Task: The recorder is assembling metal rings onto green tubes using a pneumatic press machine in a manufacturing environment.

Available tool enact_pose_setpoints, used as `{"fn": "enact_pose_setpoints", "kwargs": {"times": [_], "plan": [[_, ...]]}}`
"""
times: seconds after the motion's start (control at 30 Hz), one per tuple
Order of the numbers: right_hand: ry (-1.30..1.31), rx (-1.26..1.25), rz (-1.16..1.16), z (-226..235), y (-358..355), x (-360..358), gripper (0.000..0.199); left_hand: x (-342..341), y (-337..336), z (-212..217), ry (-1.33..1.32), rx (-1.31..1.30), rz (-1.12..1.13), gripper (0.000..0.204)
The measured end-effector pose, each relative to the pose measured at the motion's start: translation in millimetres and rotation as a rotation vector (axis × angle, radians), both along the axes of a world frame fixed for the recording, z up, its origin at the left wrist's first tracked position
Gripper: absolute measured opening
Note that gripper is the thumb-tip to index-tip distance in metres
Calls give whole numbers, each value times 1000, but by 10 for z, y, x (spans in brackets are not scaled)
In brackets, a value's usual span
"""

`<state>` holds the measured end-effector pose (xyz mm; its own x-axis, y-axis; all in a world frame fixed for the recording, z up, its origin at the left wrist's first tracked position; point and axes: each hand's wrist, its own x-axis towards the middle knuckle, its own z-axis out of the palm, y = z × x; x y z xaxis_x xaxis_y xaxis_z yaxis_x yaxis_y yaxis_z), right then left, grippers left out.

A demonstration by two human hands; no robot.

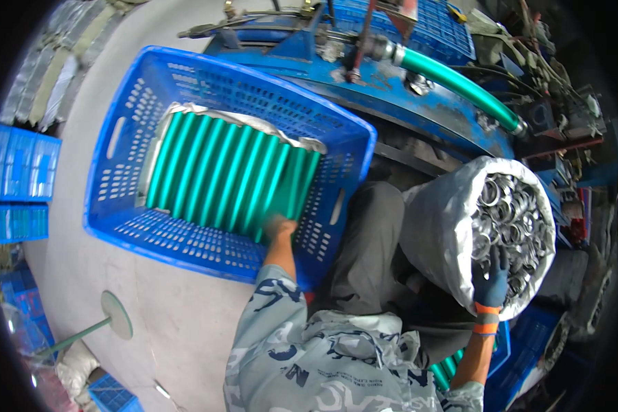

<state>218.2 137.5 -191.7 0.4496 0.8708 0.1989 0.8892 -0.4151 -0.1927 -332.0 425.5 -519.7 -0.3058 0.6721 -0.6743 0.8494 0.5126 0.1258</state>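
Observation:
My bare left hand (pixel 279 225) is inside a large blue plastic crate (pixel 230 74), at the near right end of a row of shiny green tubes (pixel 213 172). It is smeared by motion, as is the tube beside it, so whether the fingers grip that tube cannot be told. My right hand (pixel 491 283) wears a dark blue glove with an orange cuff. It reaches into a silvery white sack (pixel 432 220) packed with metal ring clamps (pixel 505 213). Its fingers stretch out among the clamps, fingertips partly hidden, with nothing visibly held.
Beyond the crate stands a blue metal workbench (pixel 432 113) with a green tube (pixel 460 89) mounted across it. Blue crates (pixel 20 165) are stacked at the far left. On the floor at lower left is a round disc (pixel 117 315) on a rod. More green tubes (pixel 448 371) lie beside my right forearm.

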Motion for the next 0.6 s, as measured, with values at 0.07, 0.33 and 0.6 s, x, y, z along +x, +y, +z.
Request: {"fn": "enact_pose_setpoints", "kwargs": {"times": [0.07,0.33,0.6], "plan": [[-59,-95,-12,31,141,-14,66,-72,-41,12,-120,91,211,48],[-10,35,7,-68,-334,624,30,635,-220,887,-766,749,455,114],[142,271,62,349,-735,512,35,993,96,2974,-852,1154,-112,66]]}}
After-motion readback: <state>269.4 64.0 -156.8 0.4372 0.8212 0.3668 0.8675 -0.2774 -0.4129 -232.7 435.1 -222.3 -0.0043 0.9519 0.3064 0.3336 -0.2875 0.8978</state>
